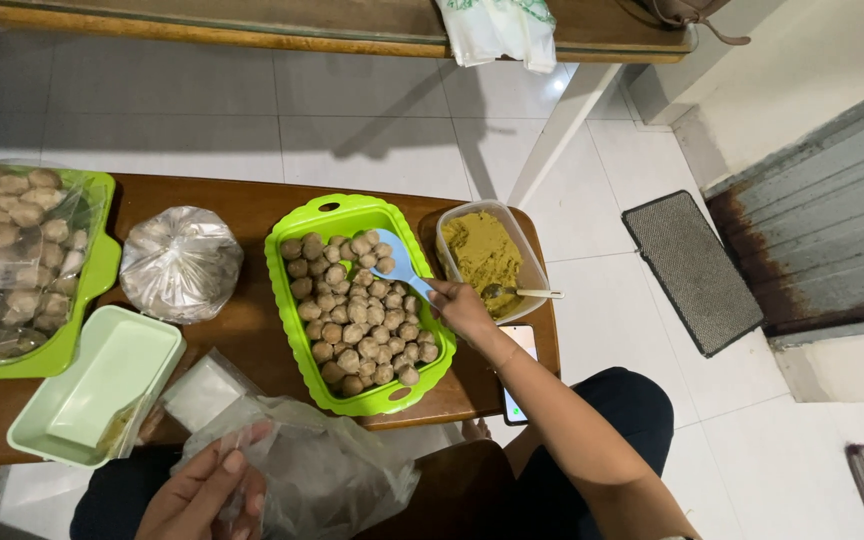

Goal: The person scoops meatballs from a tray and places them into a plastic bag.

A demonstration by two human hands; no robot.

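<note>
My right hand (462, 308) is gripping the handle of a blue scoop (399, 265), fingers curled shut around it; the scoop's blade is resting on the brown meatballs (357, 320) in the green tray (287, 300) at the middle of the wooden table (252, 210). My left hand (202, 495) is pinching a clear plastic bag (302, 465) between thumb and fingers, low near my lap. 1 clear tub of yellow-brown paste (482, 250) is sitting just right of the tray.

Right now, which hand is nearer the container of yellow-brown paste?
Right. The right hand holds a blue scoop beside the paste container, close to its near-left wall. The left hand is far off, holding a clear plastic bag at the table's near edge.
</note>
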